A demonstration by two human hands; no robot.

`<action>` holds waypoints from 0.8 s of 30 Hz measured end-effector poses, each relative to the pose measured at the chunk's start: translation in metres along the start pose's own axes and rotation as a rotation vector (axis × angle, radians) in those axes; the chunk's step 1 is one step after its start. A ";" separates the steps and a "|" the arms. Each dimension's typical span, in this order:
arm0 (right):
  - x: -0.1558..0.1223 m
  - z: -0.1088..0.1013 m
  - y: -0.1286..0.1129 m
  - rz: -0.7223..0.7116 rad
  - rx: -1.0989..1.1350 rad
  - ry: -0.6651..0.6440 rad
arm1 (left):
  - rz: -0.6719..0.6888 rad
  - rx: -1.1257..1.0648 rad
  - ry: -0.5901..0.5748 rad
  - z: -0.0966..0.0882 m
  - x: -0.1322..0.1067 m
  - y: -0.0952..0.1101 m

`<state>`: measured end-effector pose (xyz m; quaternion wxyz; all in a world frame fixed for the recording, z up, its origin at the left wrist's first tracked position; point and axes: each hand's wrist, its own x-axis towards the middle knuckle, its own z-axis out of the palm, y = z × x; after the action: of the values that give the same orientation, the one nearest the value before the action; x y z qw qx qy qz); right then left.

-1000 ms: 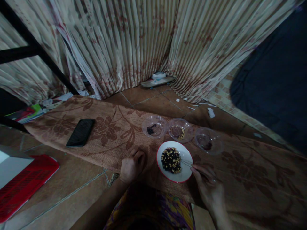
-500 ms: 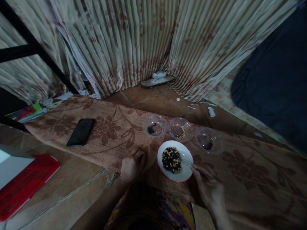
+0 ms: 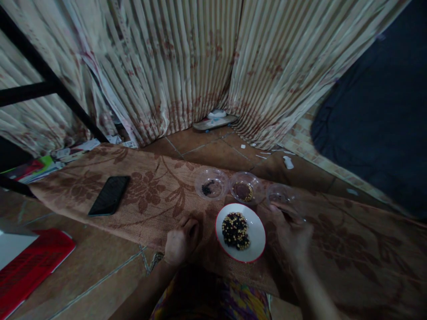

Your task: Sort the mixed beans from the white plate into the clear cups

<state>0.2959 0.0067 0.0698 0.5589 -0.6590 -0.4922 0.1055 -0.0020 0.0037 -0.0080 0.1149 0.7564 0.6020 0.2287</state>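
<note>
A white bowl with a red rim (image 3: 258,231) holds a mix of dark beans and pale yellow kernels (image 3: 235,231). To its right, my right hand (image 3: 293,235) is closed, its fingertips at the near edge of the right clear plastic cup (image 3: 283,193). The tweezers seen in it earlier are mostly hidden and blurred now. My left hand (image 3: 182,240) rests in a loose fist on the cloth, left of the bowl, with nothing visible in it. Behind the bowl, the left clear cup (image 3: 211,183) has small dark bits, and the middle clear cup (image 3: 245,186) has yellow kernels.
A brown flowered cloth (image 3: 153,218) covers the long bench. On its left lies a black phone (image 3: 109,195). A red and white box (image 3: 36,262) stands on the tiled floor. Beyond are a skateboard (image 3: 215,123), striped curtains (image 3: 193,66) and a dark covered shape (image 3: 373,120).
My right hand has moved from the bowl's right side up to the right cup, taking the tweezers out of the bowl. My left hand stays in a fist. The view has shifted slightly.
</note>
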 end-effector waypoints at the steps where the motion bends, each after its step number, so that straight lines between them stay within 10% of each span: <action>1: 0.006 0.005 0.002 -0.008 0.008 0.017 | 0.000 0.002 -0.005 0.000 0.000 -0.001; 13: -0.027 -0.013 -0.006 0.119 0.037 0.063 | -0.009 0.004 -0.009 -0.004 -0.001 0.004; 24: -0.068 -0.041 0.017 0.205 -0.138 -0.243 | -0.024 0.001 -0.028 -0.001 -0.001 0.002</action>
<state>0.2996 -0.0698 0.0425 0.4352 -0.7249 -0.4924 0.2066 -0.0007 0.0021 -0.0063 0.1255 0.7524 0.6093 0.2165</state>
